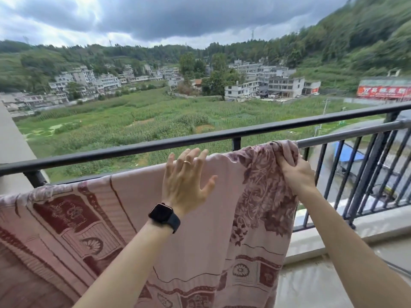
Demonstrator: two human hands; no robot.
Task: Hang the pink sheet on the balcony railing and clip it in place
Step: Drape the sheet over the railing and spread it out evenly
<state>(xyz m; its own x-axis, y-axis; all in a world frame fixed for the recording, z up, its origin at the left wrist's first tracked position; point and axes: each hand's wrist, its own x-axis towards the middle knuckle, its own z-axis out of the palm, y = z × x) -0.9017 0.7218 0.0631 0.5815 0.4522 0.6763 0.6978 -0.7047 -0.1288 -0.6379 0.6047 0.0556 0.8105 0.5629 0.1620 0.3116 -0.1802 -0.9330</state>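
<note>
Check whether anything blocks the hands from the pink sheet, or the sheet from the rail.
Nothing visible does. The pink sheet already hangs over the rail; the right hand grips its bunched corner there, and the left hand is open at its top edge. No clip is in view.

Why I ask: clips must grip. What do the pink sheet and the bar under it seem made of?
The pink sheet: woven cloth, probably cotton, matte; ribbed weave and woven-in maroon pattern show. The bar: round metal tube, perhaps steel, grey with dull sheen along its top.
</note>
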